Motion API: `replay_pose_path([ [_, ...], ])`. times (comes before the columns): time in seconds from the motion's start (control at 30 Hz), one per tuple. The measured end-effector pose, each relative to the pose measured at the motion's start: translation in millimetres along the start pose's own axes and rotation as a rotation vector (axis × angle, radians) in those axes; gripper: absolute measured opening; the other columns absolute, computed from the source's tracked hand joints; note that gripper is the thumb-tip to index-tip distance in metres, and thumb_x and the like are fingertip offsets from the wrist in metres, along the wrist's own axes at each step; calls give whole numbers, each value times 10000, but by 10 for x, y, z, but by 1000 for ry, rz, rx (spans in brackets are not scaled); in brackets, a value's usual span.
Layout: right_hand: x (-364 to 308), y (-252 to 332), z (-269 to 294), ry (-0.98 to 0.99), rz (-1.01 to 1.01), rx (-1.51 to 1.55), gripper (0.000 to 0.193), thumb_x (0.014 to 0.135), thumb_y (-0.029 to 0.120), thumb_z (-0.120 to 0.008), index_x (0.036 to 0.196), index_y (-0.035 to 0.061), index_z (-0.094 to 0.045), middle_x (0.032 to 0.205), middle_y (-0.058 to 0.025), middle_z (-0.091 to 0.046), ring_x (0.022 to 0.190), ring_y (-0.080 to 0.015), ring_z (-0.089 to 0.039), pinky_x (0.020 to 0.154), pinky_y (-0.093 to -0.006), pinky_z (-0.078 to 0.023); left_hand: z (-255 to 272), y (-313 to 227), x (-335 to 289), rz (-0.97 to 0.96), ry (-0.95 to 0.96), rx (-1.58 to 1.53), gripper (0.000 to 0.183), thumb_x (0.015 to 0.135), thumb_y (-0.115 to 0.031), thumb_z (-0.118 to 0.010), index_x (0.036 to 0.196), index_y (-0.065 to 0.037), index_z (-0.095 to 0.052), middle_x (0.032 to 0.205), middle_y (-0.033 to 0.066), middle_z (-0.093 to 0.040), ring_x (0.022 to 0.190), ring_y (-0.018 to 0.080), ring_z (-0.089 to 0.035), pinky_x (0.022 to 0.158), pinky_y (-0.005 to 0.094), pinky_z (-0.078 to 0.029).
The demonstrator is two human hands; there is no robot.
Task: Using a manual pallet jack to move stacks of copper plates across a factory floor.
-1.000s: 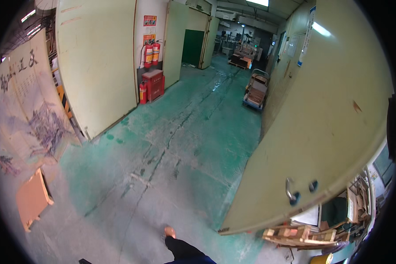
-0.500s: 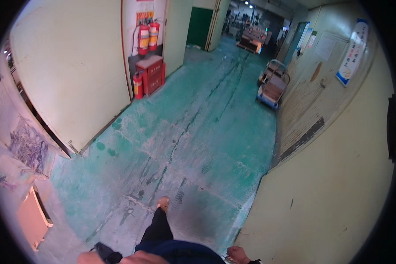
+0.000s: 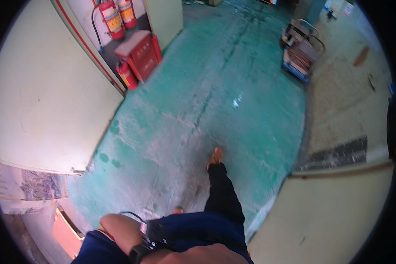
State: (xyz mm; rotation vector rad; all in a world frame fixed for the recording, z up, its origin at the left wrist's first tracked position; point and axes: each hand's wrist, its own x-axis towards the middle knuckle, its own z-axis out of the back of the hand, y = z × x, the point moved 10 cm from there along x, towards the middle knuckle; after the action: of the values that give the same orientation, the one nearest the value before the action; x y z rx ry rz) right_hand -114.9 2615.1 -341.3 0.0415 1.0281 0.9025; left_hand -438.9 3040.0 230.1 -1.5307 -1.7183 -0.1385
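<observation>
My left arm comes in at the lower edge and is bent across my dark blue shirt, with a black band (image 3: 141,254) around the wrist. Only the back of my left hand (image 3: 200,255) shows, low in front of my body; its fingers are cut off by the picture's edge, so whether it holds anything is hidden. A small black device with a cable (image 3: 156,232) sits beside the forearm, against my waist. My right hand is out of view. One foot (image 3: 215,156) is stretched forward on the worn green floor (image 3: 255,119).
Red fire extinguishers (image 3: 111,20) hang above a red cabinet (image 3: 138,55) on the left, with another extinguisher (image 3: 126,75) on the floor. A loaded blue cart (image 3: 298,61) stands along the right wall. Pale panels (image 3: 44,92) flank the passage; an orange-brown board (image 3: 67,233) leans at lower left.
The cabinet and cart appear nearer and the view tilts further down. A different leg is forward. My left arm has swung in across my body; my right hand has left the picture.
</observation>
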Motion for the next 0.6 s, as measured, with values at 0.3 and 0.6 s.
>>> replay_pose_path([
  [0.3, 2197, 2808, 3296, 48, 233, -396, 286, 982, 272, -528, 1011, 27, -673, 983, -202, -681, 900, -388, -646, 783, -462, -526, 296, 1838, 2213, -136, 305, -399, 445, 954, -343, -584, 655, -52, -430, 600, 74, -417, 534, 272, -492, 497, 356, -405],
  [0.6, 4758, 3534, 5583, -133, 366, -164, 136, 917, 177, -568, 915, 63, -642, 781, -47, -592, 582, -195, -559, 536, -333, -467, 1299, 3648, 5048, 548, 488, -374, 339, 906, -230, -603, 680, -35, -442, 592, 67, -400, 525, 322, -462, 519, 409, -346],
])
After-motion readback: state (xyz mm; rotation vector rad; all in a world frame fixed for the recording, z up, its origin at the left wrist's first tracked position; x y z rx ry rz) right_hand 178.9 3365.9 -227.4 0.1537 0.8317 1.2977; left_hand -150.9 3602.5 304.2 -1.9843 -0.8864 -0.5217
